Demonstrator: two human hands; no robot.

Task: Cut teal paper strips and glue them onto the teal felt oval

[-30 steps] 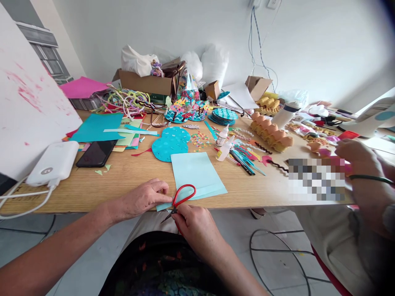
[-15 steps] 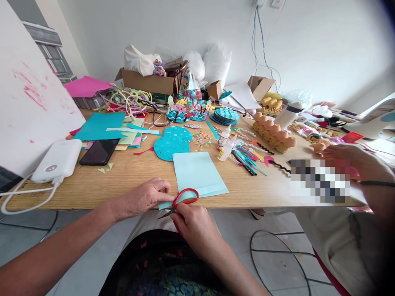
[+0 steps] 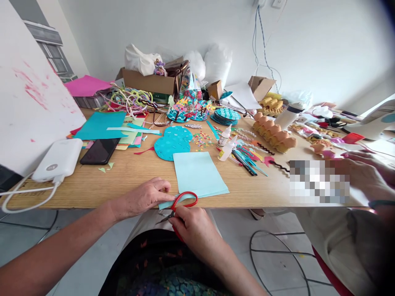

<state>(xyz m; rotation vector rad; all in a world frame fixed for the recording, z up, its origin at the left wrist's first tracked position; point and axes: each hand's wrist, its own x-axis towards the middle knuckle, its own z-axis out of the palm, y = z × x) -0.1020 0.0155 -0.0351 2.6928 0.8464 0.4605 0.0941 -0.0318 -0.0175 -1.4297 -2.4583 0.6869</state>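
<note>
Scissors (image 3: pixel 173 206) lowered, in right hand (image 3: pixel 194 226), left hand (image 3: pixel 147 198) on paper strip (image 3: pixel 166 204)

Matt paper sheet (image 3: pixel 199 172), glossy plas. scissor handles (image 3: pixel 189 193), wood-grain tbl (image 3: pixel 135 174)

No lettering can be read: the labels (image 3: pixel 221 154) on the two small bottles (image 3: pixel 226 149), just toward 3 o'clock from centre, are too tiny — and the round grey mark (image 3: pixel 52 167) on the white power bank (image 3: pixel 60 156), at 9 o'clock, is indistinct.
</note>
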